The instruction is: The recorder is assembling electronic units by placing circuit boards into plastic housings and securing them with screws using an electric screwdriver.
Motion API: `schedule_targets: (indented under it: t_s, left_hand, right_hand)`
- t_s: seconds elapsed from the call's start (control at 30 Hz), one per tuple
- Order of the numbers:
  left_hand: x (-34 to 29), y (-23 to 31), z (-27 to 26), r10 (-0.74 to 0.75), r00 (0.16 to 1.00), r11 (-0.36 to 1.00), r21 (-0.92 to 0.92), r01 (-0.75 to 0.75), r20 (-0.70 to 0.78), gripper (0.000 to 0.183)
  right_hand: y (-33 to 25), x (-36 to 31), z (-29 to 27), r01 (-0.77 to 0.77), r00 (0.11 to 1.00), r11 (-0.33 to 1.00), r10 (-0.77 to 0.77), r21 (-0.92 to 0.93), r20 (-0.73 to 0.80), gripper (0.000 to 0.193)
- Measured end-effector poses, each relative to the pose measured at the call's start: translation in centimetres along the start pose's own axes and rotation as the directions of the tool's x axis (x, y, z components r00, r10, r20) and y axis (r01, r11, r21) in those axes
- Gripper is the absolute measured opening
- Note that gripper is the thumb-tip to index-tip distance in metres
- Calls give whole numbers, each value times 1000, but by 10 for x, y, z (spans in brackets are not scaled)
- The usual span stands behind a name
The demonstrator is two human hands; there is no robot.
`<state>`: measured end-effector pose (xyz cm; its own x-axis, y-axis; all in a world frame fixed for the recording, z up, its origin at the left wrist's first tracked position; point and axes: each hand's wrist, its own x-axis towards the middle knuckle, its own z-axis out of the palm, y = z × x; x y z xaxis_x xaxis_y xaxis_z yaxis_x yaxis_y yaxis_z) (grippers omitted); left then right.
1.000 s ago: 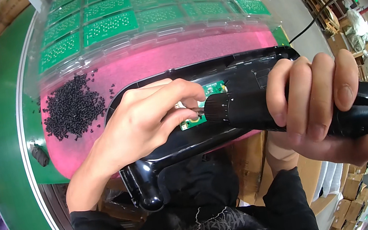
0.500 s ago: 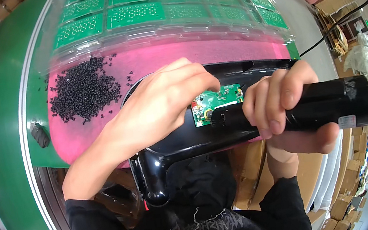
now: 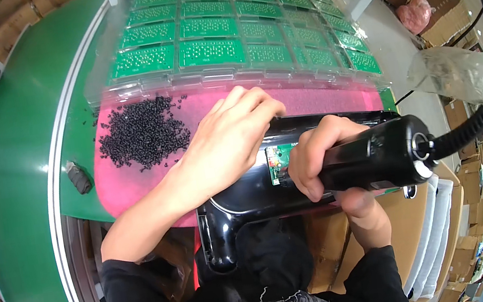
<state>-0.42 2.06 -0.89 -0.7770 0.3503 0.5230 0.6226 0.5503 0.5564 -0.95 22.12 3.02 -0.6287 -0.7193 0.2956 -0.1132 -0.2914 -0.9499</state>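
My right hand is wrapped around a black electric screwdriver, whose corded rear end points right and up toward me. Its tip is hidden behind the hand, over a green circuit board that is partly covered. That board sits inside a glossy black plastic housing with a tubular arm at its near left. Over the housing's far left side lies my left hand, fingers curled and closed. Its fingertips are hidden, so anything in them cannot be seen.
A pile of small black screw-like pieces lies on the pink mat. Beyond stand clear plastic trays of green boards. A dark grey lump rests on the green table left of the mat. The screwdriver's coiled cord rises at right.
The view has shifted, so the table appears lower and further right. My right hand has brought the screwdriver left over the board and tipped its rear end up toward me. My left hand stays curled.
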Motion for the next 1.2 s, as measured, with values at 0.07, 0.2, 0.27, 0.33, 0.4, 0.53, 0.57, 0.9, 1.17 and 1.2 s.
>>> schedule_targets:
  t_s: [0.07,0.2,0.27,0.33,0.4,0.53,0.57,0.9,1.17,1.2]
  left_hand:
    - [-3,-2,-2,-63,996,991,124,55,62,34]
    - [-6,-8,2,-115,974,977,197,76,193,33]
    - [-4,-6,4,-111,967,978,199,65,229,29]
    - [-4,-2,2,-99,961,979,199,47,260,27]
    - [-6,-2,-1,-160,947,964,248,91,277,24]
    - [-4,1,-5,-247,891,942,310,129,380,17]
    - [-2,2,-7,-267,874,942,300,148,405,15]
    - [-54,71,-52,-11,998,949,314,32,-68,37]
    - [-154,44,-115,-601,-59,724,-574,382,-797,38]
    - [-162,47,-123,-580,-66,734,-555,390,-812,38]
  right_hand:
    - [3,-2,6,34,999,998,-32,49,-42,53]
    - [-1,-6,0,75,984,977,-40,200,-175,58]
    - [-10,-4,-4,81,842,955,87,284,-533,42]
    - [-17,-1,-30,136,699,873,250,468,-670,25]
    - [-21,-9,-46,172,629,896,219,409,-746,17]
    - [-32,-30,-22,172,526,968,66,182,-848,30]
    - [-37,-34,-15,89,637,991,17,95,-771,35]
    - [-146,-51,27,544,606,-718,-22,-434,795,10]
    - [-117,-73,-1,508,470,-620,-382,-598,796,10]
    - [-115,-71,-1,511,450,-616,-403,-600,797,10]
